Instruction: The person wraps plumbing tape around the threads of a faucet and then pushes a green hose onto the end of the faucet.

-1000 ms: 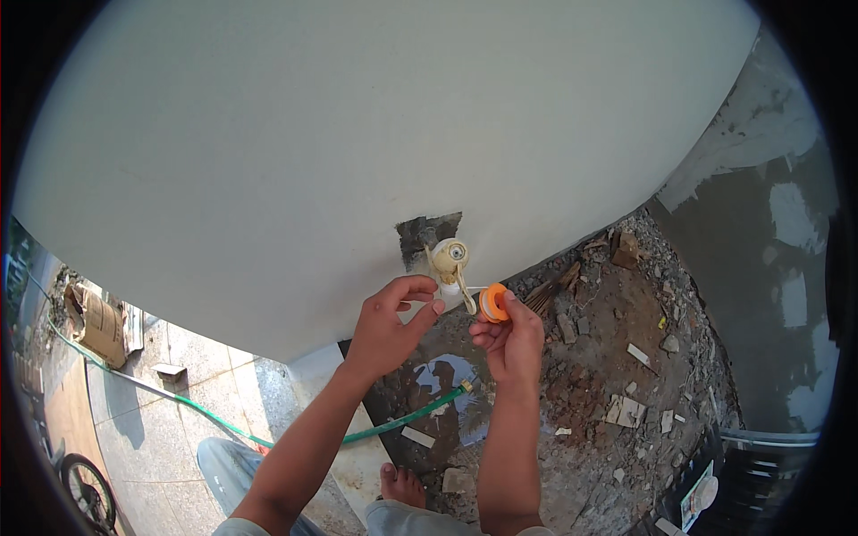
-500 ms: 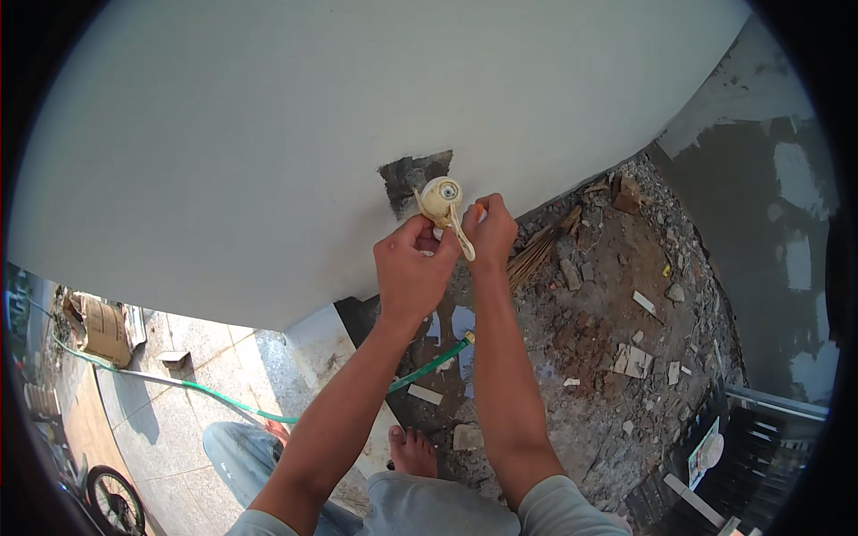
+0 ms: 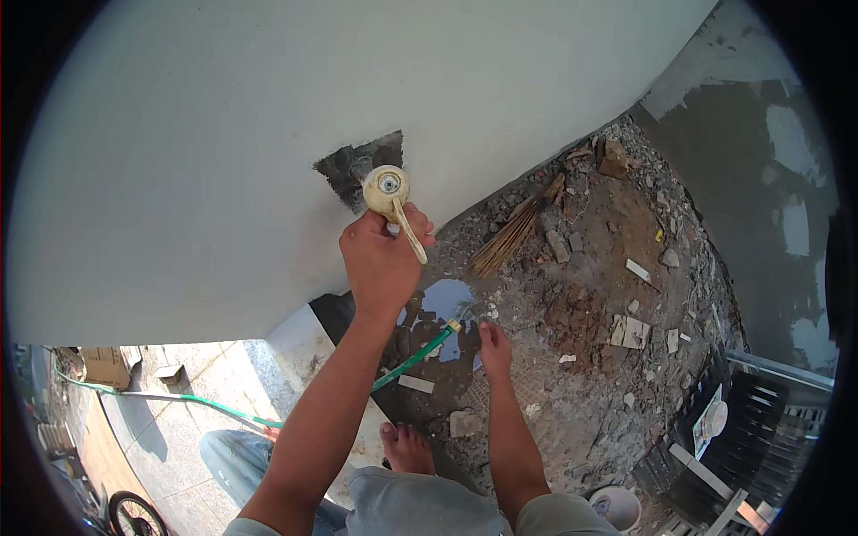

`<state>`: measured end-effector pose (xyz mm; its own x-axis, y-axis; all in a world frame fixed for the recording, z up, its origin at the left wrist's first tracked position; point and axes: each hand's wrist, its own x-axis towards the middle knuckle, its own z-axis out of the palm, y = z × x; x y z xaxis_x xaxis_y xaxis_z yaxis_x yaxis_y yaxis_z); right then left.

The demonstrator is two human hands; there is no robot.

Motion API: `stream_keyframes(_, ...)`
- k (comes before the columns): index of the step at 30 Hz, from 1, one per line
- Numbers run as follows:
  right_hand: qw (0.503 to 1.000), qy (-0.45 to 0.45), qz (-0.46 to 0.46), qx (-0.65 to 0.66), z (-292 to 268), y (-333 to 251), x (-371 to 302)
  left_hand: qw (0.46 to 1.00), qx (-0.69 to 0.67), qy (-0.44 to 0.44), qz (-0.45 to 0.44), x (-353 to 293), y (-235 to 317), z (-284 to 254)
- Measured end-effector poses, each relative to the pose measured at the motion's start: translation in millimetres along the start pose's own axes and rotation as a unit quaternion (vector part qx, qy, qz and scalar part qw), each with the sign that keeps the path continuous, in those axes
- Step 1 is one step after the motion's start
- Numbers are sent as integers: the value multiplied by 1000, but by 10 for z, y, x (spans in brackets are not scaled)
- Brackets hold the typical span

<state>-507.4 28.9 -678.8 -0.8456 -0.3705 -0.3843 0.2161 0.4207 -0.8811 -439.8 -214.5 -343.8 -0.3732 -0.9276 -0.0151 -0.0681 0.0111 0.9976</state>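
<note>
A cream-coloured tap [image 3: 388,184] with a long lever handle stands out from a dark, rough patch [image 3: 335,170] in the pale wall. My left hand [image 3: 380,259] is closed round the tap's lower part, beside the lever. Its fingertips are partly hidden behind the tap. Lower and to the right, my right hand [image 3: 496,350] hangs over the wet ground with its fingers curled in. What it holds, if anything, is hidden. Just left of it lies the brass-coloured end of a green hose [image 3: 420,357].
A bundle of thin sticks [image 3: 508,237] lies against the wall's foot. Rubble and tile pieces [image 3: 631,331] cover the ground to the right. My bare foot [image 3: 408,447] is below the hose. A white bucket [image 3: 617,507] and a dark slatted crate [image 3: 760,447] stand at lower right. Another person's jeans-clad leg [image 3: 234,460] shows at left.
My right hand has left the tap and dropped toward the hose end; the orange thing seen in it is out of sight. My left hand stays on the tap. The view has shifted right.
</note>
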Motion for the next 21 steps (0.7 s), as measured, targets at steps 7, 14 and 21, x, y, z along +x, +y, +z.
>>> stream_keyframes(7, 799, -112, 209, 553, 912, -1055, -454, 994, 66, -84, 4, 66, 52, -160)
stream_keyframes(14, 784, -226, -136, 562, 1199, -2694, -698, 974, 140, -171, -45, 169, 242, -435)
stream_keyframes(21, 804, -250, -197, 502, 1147, -3055, -577, 958, 203, -196, -47, 277, 317, -500)
